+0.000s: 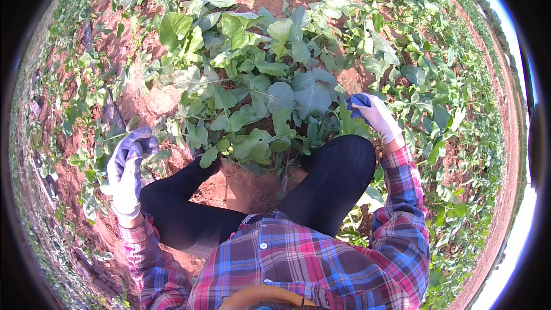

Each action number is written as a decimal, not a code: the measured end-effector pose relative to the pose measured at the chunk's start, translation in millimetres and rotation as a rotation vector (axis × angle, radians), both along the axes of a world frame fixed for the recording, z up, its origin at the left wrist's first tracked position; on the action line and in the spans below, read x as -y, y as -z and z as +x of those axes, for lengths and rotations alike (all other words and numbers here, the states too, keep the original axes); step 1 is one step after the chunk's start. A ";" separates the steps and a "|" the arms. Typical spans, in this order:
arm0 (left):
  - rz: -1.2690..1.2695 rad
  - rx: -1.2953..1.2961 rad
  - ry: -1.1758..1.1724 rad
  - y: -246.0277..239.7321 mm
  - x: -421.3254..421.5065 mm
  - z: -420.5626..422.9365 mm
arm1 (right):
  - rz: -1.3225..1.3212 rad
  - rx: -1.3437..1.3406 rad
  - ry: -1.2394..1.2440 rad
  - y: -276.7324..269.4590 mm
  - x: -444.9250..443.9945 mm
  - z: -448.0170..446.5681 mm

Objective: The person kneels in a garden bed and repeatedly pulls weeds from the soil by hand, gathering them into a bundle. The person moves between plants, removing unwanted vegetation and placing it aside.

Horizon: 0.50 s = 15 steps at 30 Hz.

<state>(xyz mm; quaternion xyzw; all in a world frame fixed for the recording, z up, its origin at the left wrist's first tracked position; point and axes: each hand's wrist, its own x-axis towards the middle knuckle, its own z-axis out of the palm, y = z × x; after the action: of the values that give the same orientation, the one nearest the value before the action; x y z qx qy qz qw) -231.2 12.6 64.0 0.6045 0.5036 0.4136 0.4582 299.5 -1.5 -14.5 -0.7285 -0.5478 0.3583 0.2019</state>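
Observation:
Both hands wear white gloves with blue-coated fingers. My left hand [130,168] is raised at the left, beside my bent knee, its fingers curled; whether anything lies between them I cannot tell. Out beyond my right knee, my right hand [371,114] has its fingertips bent together over green leaves; a hold on a leaf cannot be made out. Between the hands grow broad-leaved green plants [280,97], some leaves with holes. A thin stem [114,137] shows just behind my left hand.
Reddish soil [241,187] lies between my legs. More leafy plants [439,107] spread on the right, and others on the left. A dark strip [112,112] runs along the ground at the left. A dirt track [495,232] curves along the far right.

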 end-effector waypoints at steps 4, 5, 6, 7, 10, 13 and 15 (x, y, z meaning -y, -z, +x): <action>0.145 -0.429 0.319 17.2 -43.0 61.5 | -0.099 -0.267 0.215 120.8 -41.5 89.5; 0.130 -0.507 0.360 25.2 -53.2 70.5 | -0.160 -0.288 0.310 143.7 -57.8 95.4; 0.172 -0.590 0.354 39.2 -58.6 72.7 | -0.218 -0.307 0.403 164.8 -75.7 101.4; 0.216 -0.657 0.357 54.2 -61.1 76.2 | -0.233 -0.165 0.396 184.3 -91.3 118.1; 0.044 -0.934 0.507 65.6 -72.9 88.0 | -0.263 0.426 0.236 254.6 -145.3 174.5; 0.030 -0.997 0.504 85.9 -87.0 91.8 | -0.431 0.688 0.225 292.2 -185.3 193.2; 0.054 -1.018 0.478 103.0 -106.4 99.6 | -0.504 0.841 0.133 314.5 -201.7 228.6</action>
<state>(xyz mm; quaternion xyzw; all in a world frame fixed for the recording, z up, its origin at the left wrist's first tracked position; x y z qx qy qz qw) -131.5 119.0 -39.0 0.8367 0.4994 -0.0328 0.2224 528.1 200.2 -329.0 -0.8696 -0.4303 0.1410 -0.1968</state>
